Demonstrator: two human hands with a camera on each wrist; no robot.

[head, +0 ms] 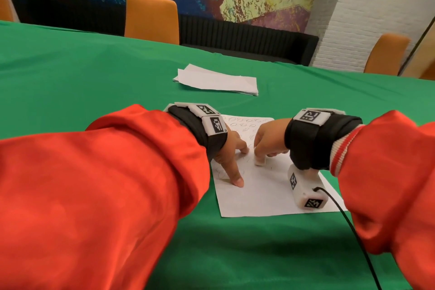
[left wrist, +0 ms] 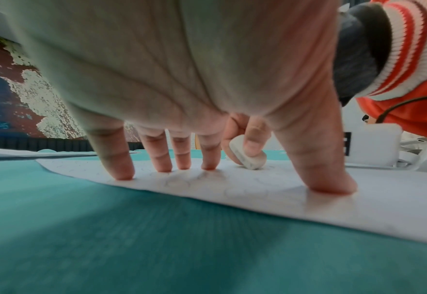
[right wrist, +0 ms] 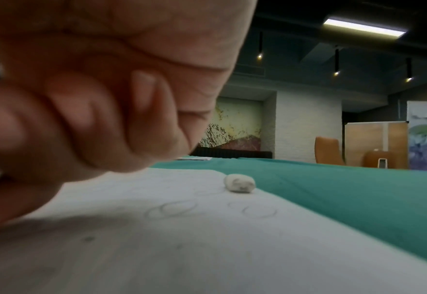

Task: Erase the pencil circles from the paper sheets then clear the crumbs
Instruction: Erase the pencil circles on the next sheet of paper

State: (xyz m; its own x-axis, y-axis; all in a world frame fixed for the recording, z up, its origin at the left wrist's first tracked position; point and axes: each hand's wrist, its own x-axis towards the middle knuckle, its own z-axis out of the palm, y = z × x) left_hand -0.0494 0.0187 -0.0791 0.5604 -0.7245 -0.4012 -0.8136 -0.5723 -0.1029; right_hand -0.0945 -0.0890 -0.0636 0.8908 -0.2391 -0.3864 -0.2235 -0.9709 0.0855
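- Paper sheet (head: pixel 259 193) lies flat on the green tablecloth (head: pixel 94 82), directly in front of the person, with pencil circles (head: pixel 242 122) drawn across its far part and a few near its left edge.
- Left hand (head: pixel 227 155) presses down on the sheet's left side; in the left wrist view its fingers (left wrist: pixel 121 169) are straight and spread, all five tips on the paper.
- Right hand (head: pixel 268 140) pinches a white eraser (head: pixel 259 161) between thumb and fingertips, its lower end touching the sheet near the middle, just beside the left forefinger.
- A second small white lump (right wrist: pixel 239 183) rests by the sheet's right edge in the right wrist view; it looks like another eraser piece, though blur leaves that unsure.
- A stack of white sheets (head: pixel 216 81) sits farther back on the cloth, well apart.
- Orange chairs (head: pixel 151 19) stand behind the table.
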